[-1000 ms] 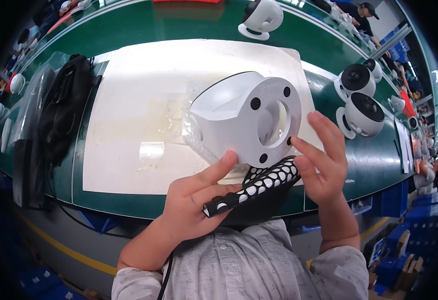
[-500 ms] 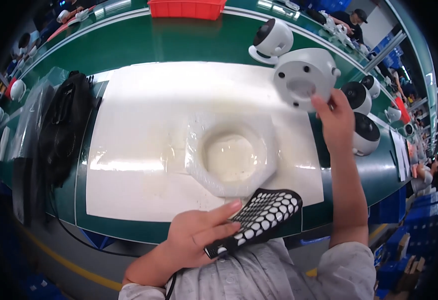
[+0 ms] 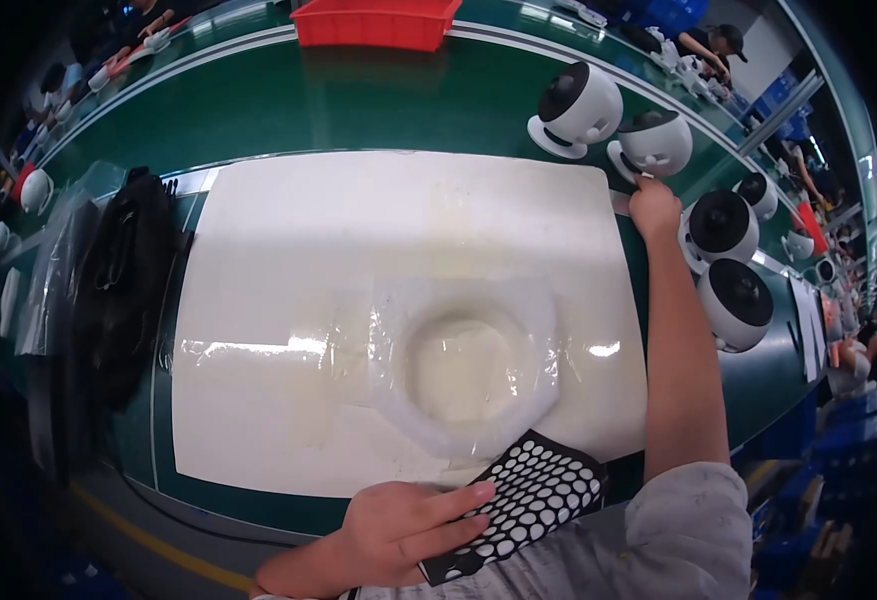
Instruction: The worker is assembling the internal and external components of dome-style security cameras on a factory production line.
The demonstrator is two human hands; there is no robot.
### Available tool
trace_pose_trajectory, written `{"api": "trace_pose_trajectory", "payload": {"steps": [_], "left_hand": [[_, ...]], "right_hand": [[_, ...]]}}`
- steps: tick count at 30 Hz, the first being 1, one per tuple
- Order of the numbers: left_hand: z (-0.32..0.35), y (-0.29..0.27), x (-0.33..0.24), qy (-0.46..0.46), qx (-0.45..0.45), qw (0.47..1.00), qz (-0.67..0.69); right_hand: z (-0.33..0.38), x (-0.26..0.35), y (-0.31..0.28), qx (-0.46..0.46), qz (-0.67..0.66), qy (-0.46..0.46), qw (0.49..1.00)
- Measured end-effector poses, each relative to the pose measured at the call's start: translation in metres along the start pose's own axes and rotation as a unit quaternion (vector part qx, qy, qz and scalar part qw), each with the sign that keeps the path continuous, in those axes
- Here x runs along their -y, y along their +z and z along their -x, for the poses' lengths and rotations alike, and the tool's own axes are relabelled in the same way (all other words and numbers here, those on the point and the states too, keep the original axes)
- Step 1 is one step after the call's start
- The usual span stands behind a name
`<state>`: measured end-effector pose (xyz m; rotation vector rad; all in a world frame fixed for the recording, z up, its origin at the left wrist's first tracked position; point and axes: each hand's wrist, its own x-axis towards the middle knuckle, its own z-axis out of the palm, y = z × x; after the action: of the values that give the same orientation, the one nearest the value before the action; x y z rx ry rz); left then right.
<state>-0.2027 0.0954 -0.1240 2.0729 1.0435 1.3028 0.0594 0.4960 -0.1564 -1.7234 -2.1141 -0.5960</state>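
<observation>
My left hand (image 3: 408, 530) holds a black sheet with rows of white round dots (image 3: 533, 495) above the near edge of the table, its fingers closed on the sheet's left side. At the far right, my right hand (image 3: 655, 208) is closed at the base of a white ball-shaped device (image 3: 655, 145) with a dark face, which stands upright on its round foot. The fingertips are partly hidden. A similar white ball-shaped device (image 3: 590, 105) stands just left of it. In front of me, a white octagonal foam ring (image 3: 393, 350) lies under clear tape on a white board (image 3: 258, 270).
More white devices with black faces (image 3: 735, 305) stand right of my right forearm. A red bin (image 3: 373, 25) sits at the far edge. Black cloth bag (image 3: 133, 270) and clear plastic bags (image 3: 53, 275) lie at the left. Other people work at a far bench.
My right hand has carried the white device away and to the right; tilted with its underside showing before, it now stands upright on the table. My left hand still holds the dotted sheet.
</observation>
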Motion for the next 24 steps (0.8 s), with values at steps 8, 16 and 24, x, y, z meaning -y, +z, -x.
{"api": "trace_pose_trajectory", "payload": {"steps": [8, 16, 24], "left_hand": [[-0.006, -0.002, 0.000, -0.010, -0.003, 1.000, -0.011], [-0.003, -0.008, 0.002, -0.051, 0.031, 0.998, 0.020], [-0.001, -0.008, 0.000, -0.056, -0.037, 0.998, -0.006]], "right_hand": [[0.003, 0.101, -0.008, 0.035, -0.219, -0.063, 0.973], [-0.032, 0.087, -0.020, -0.214, -0.274, -0.162, 0.924], [0.046, 0.133, -0.157, 0.029, -0.688, -0.049, 0.723]]}}
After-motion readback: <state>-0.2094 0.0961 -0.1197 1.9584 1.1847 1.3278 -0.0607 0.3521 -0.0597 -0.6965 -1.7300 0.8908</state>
